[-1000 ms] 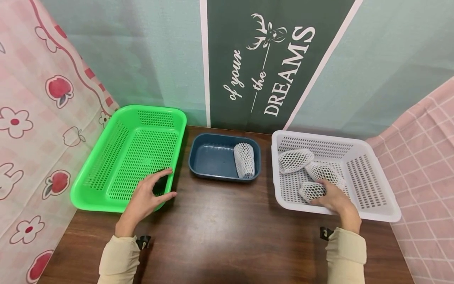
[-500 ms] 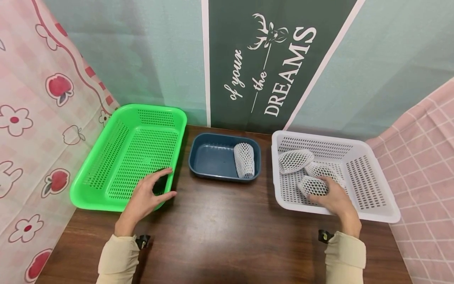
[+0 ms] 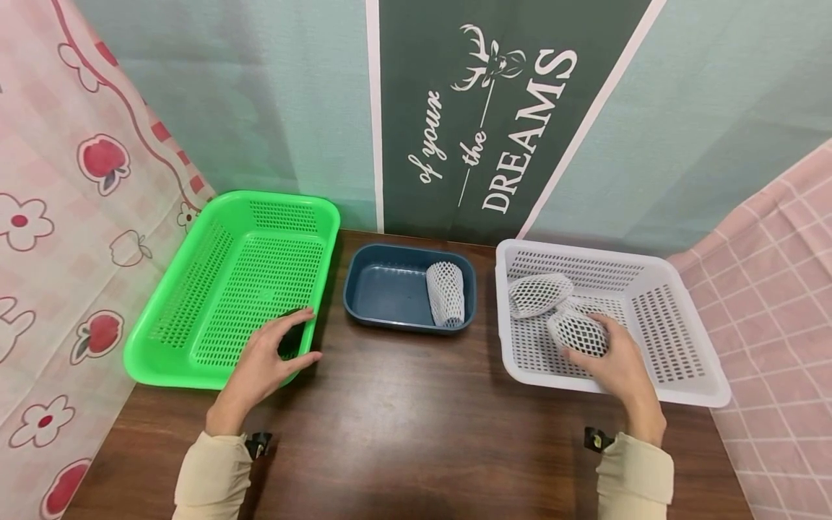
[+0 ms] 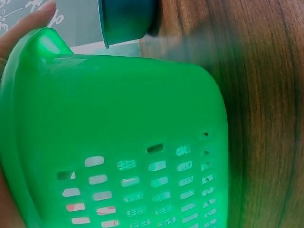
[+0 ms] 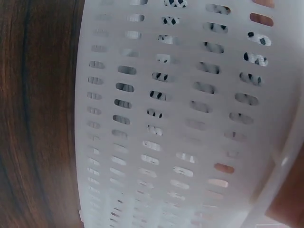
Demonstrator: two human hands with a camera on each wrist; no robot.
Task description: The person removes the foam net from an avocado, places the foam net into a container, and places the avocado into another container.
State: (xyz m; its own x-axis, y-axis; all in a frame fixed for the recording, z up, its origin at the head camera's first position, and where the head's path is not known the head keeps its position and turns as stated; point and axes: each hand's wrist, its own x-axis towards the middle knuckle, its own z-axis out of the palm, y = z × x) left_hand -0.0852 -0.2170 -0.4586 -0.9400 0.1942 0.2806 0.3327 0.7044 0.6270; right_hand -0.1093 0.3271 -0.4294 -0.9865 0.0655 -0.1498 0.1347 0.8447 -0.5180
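Note:
In the head view my right hand (image 3: 617, 361) grips a rounded thing in a white foam net sleeve (image 3: 578, 332), thumb and fingers at its sides. What fills the net is hard to make out, dark through the mesh. The hand is inside the white basket (image 3: 695, 393), where another netted piece (image 3: 541, 295) lies at the left and a third is mostly hidden behind the held one. My left hand (image 3: 263, 365) rests at the near right corner of the green basket (image 3: 178, 375), thumb and fingers spread apart. A dark patch (image 3: 290, 343) shows between them; its kind is unclear.
Between the baskets stands a dark blue tray (image 3: 390, 321) with one netted piece (image 3: 445, 295) at its right end. All stand on a brown wooden table (image 3: 403, 433). Printed cloth (image 3: 312, 108) hangs behind, with pink cloths at both sides.
My right hand has raised the netted piece slightly from the white basket's floor, turning it and moving it a little away from me. The left hand has stayed in place.

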